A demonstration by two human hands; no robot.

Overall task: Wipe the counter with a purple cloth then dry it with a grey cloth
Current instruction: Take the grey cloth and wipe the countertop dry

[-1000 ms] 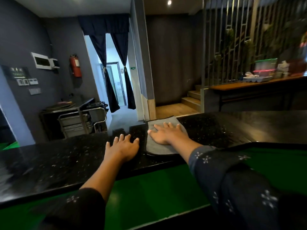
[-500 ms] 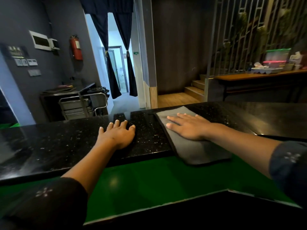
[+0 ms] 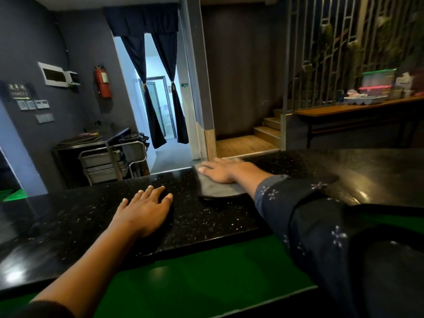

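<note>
A grey cloth [image 3: 215,190] lies flat on the black speckled counter [image 3: 68,221], close to its far edge. My right hand [image 3: 221,172] presses on the cloth with straight fingers, palm down. My left hand [image 3: 144,212] rests flat on the bare counter to the left of the cloth, fingers spread. No purple cloth is in view.
A green lower surface [image 3: 195,278] runs below the counter's near edge. Beyond the counter stand a metal trolley [image 3: 107,161], a curtained doorway [image 3: 156,99], wooden steps [image 3: 263,136] and a wooden side table [image 3: 358,109] with plastic containers.
My right hand has pushed the grey cloth away from the near edge toward the far edge of the counter. My left hand has stayed in place on the counter.
</note>
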